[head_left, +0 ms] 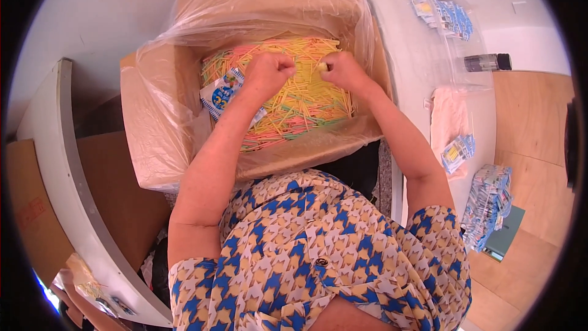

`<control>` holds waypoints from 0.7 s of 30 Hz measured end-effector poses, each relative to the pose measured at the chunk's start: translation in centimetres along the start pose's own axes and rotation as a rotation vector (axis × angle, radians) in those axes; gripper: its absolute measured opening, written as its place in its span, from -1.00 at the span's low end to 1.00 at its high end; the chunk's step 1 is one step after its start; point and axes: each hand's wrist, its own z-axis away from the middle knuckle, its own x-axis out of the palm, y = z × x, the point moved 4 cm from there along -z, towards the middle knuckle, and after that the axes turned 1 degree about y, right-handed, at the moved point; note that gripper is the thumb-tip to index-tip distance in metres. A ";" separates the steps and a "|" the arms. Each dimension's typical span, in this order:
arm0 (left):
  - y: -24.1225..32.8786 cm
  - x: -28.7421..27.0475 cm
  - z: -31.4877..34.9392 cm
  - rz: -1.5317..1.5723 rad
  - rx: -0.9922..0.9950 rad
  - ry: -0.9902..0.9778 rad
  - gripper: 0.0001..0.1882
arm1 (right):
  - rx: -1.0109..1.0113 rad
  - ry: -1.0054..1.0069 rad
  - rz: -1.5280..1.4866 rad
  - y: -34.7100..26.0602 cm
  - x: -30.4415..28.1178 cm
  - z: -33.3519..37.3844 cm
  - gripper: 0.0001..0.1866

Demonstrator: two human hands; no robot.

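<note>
A large cardboard box (159, 122) lined with clear plastic stands in front of me, holding a deep heap of thin sticks (306, 107) in yellow, pink and green. Over the heap, my left hand (269, 75) is closed, thumb and fingers pinched together; what it holds, if anything, I cannot make out. A short gap to its right, my right hand (345, 72) is closed too, and the pale yellow end of what looks like a small bunch of sticks shows at its fingertips. Blue-and-white printed packets (218, 97) lie on the sticks beside my left wrist.
At the right, a clear plastic bin (422, 49) holds more packets, with a dark-capped bottle (488, 62) nearby. A pink cloth (445, 116) lies below, one packet (458, 152) on it. Bundled packets (488, 199) sit farther right. Another person's arm (86, 306) shows lower left.
</note>
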 end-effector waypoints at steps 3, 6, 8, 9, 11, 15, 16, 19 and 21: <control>0.0 1.9 1.7 0.238 0.030 -0.030 -0.73 | 0.234 -0.089 -0.503 -2.1 -0.7 1.1 -0.84; 0.8 2.8 2.8 0.650 -0.023 -0.358 -0.75 | 0.230 -0.120 -0.781 -6.3 0.4 1.6 -0.89; 0.8 2.2 3.3 0.734 -0.139 -0.375 -0.80 | 0.194 -0.131 -0.715 -7.0 0.9 1.2 -0.86; 0.5 2.1 3.6 0.817 -0.250 -0.402 -0.84 | 0.164 -0.131 -0.650 -7.3 1.1 1.0 -0.83; -0.3 1.8 3.6 0.802 -0.272 -0.415 -0.84 | -0.069 0.060 -0.452 -7.8 1.1 0.5 -0.82; -0.1 1.4 4.4 0.707 -0.314 -0.408 -0.86 | -0.172 0.316 -0.222 -8.3 0.8 1.7 -0.81; -0.4 1.6 4.5 0.707 -0.318 -0.413 -0.86 | -0.166 0.315 -0.223 -8.6 0.9 1.9 -0.81; -0.2 1.9 4.3 0.633 -0.229 -0.459 -0.83 | -0.089 0.224 -0.027 -9.3 1.9 1.8 -0.63; 0.5 1.5 4.1 0.629 -0.178 -0.401 -0.79 | -0.238 0.278 -0.051 -9.5 2.3 1.0 -0.66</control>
